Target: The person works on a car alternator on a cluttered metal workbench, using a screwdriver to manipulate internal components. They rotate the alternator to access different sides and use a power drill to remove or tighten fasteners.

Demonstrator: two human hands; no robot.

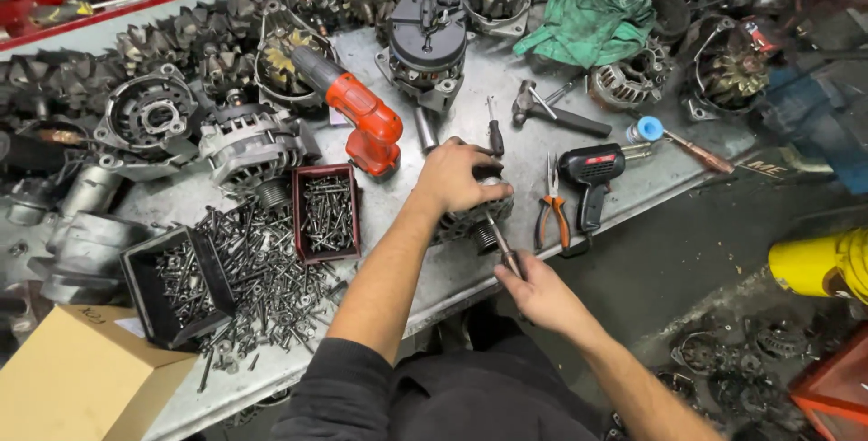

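The person stood at the near edge of the metal workbench (506, 125), and both hands met over 1 alternator (463, 220) that lay close to that edge, a little right of the middle. The left hand (459, 177) was clenched down on top of the alternator, the palm covering most of its housing, so only the ribbed side and the pulley end showed below the fingers. The right hand (535, 289) was closed around the handle of a screwdriver (503, 247).

The screwdriver's long axis ran from the right hand, just off the near edge, up and to the left into the alternator, so the tip lay farther from the person than the handle. The tip itself was hidden under the left hand; I could not tell which screw it touched. The left hand was the nearer one to the alternator, the right hand reached it only through the tool.

Just right of the alternator lay orange-handled pliers (551, 213) and a black soldering gun (591, 174). To the left stood a dark red tray of screws (325, 213), and behind it an orange cordless drill (360, 116).
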